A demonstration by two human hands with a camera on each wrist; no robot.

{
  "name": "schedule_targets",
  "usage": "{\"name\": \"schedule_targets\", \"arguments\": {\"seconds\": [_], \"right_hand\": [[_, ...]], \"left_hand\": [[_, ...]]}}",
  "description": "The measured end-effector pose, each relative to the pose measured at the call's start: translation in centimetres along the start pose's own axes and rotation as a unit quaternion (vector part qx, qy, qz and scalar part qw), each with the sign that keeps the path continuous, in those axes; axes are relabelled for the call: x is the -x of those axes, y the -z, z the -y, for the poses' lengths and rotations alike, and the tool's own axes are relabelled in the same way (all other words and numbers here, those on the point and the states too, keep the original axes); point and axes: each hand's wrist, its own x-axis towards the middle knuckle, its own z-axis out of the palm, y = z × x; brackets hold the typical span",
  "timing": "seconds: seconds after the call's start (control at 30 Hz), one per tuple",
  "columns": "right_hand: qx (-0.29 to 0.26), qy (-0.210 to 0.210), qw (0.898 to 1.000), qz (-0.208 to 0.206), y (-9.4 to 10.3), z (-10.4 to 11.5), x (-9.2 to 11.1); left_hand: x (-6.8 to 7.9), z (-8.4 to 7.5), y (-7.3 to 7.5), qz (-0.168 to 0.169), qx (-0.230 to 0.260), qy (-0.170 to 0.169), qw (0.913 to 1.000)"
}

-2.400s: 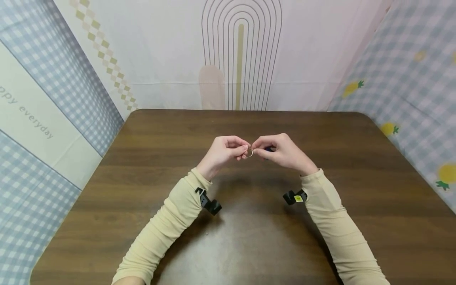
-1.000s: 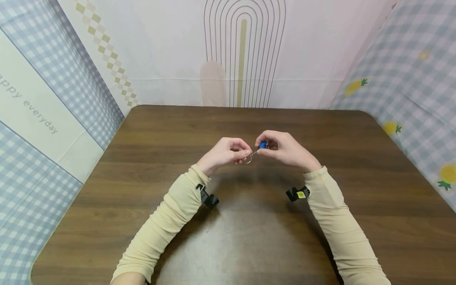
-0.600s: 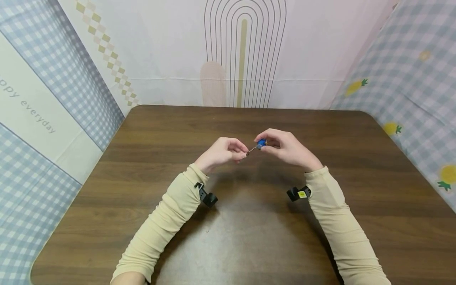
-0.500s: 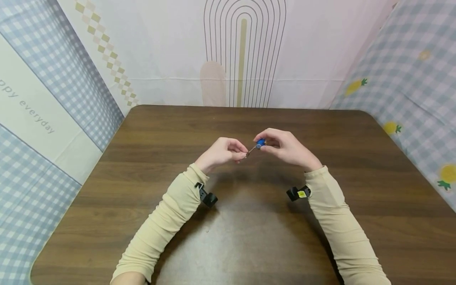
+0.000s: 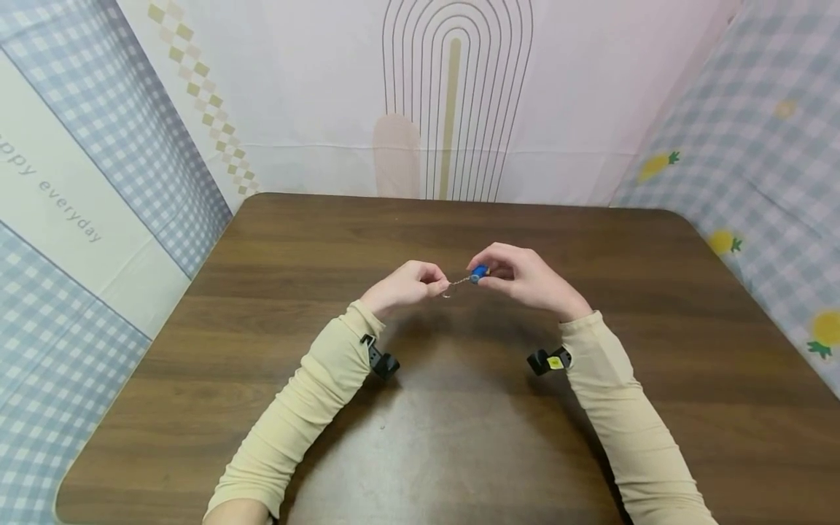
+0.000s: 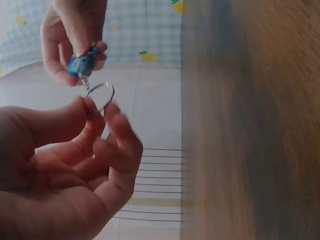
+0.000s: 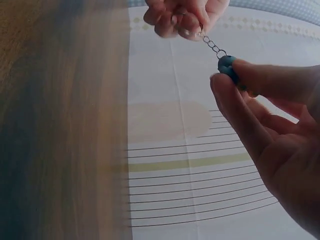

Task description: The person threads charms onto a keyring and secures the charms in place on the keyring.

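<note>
Both hands hold a keychain up above the brown table. Its charm is a small blue figure (image 5: 480, 274), pinched between the thumb and fingers of my right hand (image 5: 528, 279). A short metal chain (image 7: 214, 47) runs from the charm toward my left hand (image 5: 403, 286). At the chain's other end is a silver split ring (image 6: 113, 93), pinched by the left thumb and fingertips. The left wrist view shows much of the ring standing out past those fingertips. Part of the charm is covered by the right fingers.
The wooden table (image 5: 420, 452) has rounded far corners and lies below both hands. A patterned cloth (image 5: 315, 87) hangs behind it, with checked cloths at both sides. Each sleeve carries a black wrist camera (image 5: 383, 364).
The hands have moved apart from nearly touching, so the blue charm and chain now show between them. Most recently, the left hand has shifted slightly left and its fingers have curled more.
</note>
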Motion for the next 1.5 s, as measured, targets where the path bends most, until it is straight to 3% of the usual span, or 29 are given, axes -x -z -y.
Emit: {"name": "schedule_targets", "arguments": {"seconds": [0.13, 0.37, 0.5, 0.6, 0.93, 1.17, 1.5], "right_hand": [[0.008, -0.031, 0.999, 0.019, -0.2, -0.3, 0.2], [0.026, -0.053, 0.997, 0.054, -0.4, -1.3, 0.0], [0.039, -0.049, 0.996, 0.069, -0.7, -1.9, -0.2], [0.051, -0.041, 0.994, 0.089, -1.1, -2.3, -0.3], [0.051, -0.07, 0.983, 0.159, -2.1, -2.8, -0.4], [0.083, -0.055, 0.977, 0.187, -2.4, -2.8, -0.3], [0.112, -0.022, 0.969, 0.218, -3.6, -2.1, -0.5]], "left_hand": [[-0.1, 0.2, 0.0, 0.008, 0.018, 0.021, 0.9996], [-0.2, 0.6, 0.1, -0.012, 0.01, 0.054, 0.9984], [-0.3, 0.7, 0.2, -0.021, -0.053, 0.062, 0.9964], [-0.4, 0.7, 0.2, -0.02, -0.122, 0.065, 0.9902], [-0.5, 1.1, -0.4, 0.042, -0.218, 0.08, 0.9719], [-0.7, 1.1, -0.6, 0.081, -0.229, 0.099, 0.9649], [-0.4, 1.5, -0.9, 0.081, -0.259, 0.102, 0.957]]}}
